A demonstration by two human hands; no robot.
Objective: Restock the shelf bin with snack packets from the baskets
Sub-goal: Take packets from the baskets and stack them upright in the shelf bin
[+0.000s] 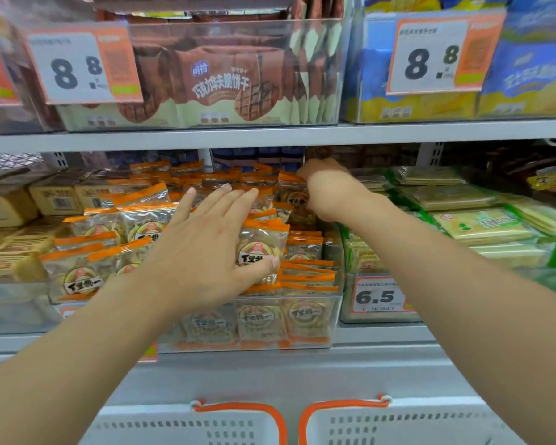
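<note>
2 bare forearms, no sleeves, left grip (212, 248), right grip (328, 184), short nails

The snack packets (264, 248) are clear with orange bands at their ends and a round tan emblem bearing black characters. The shelf bin (302, 319) is see-through. Both baskets (187, 425) are white with rows of dark slots and orange handles. Above, brown-and-cream biscuit packs (225, 88) carry white lettering, beside blue-and-yellow packs (527, 75). The price tags (81, 65) are white with black digits and orange borders. Green-edged packets (482, 223) lie to the right.
</note>
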